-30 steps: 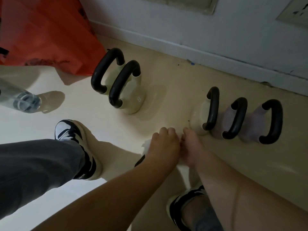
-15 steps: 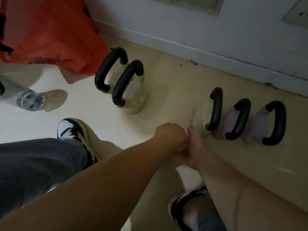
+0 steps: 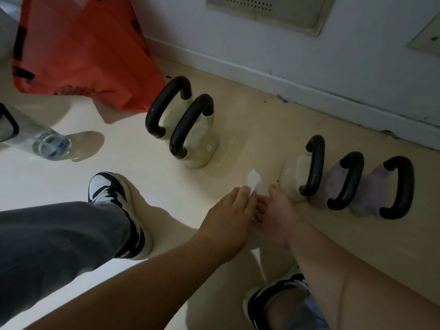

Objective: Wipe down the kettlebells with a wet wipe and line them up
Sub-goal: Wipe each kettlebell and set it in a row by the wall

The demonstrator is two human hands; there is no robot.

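Both bare forearms reach forward and down from the near edge, between two black-and-white shoes, and meet low over the cream floor point(image 3: 262, 129). The left hand point(image 3: 228, 220) is palm down, its fingertips pinching a small white wipe point(image 3: 253, 181) that sticks up past them. The right hand point(image 3: 278, 215) lies just beside it, thumb raised, fingers bent toward the left fingers. Whether it grips anything cannot be told. Just beyond the right thumb stands a small cream kettlebell point(image 3: 292, 179), first in a close row with a pale purple kettlebell point(image 3: 334, 184) and a second purple kettlebell point(image 3: 373, 194), all with black handles. Farther left stands a larger kettlebell point(image 3: 202, 153) marked "8", with its twin point(image 3: 176, 113) just behind. Beyond lies an orange bag point(image 3: 78, 51) with unreadable print.
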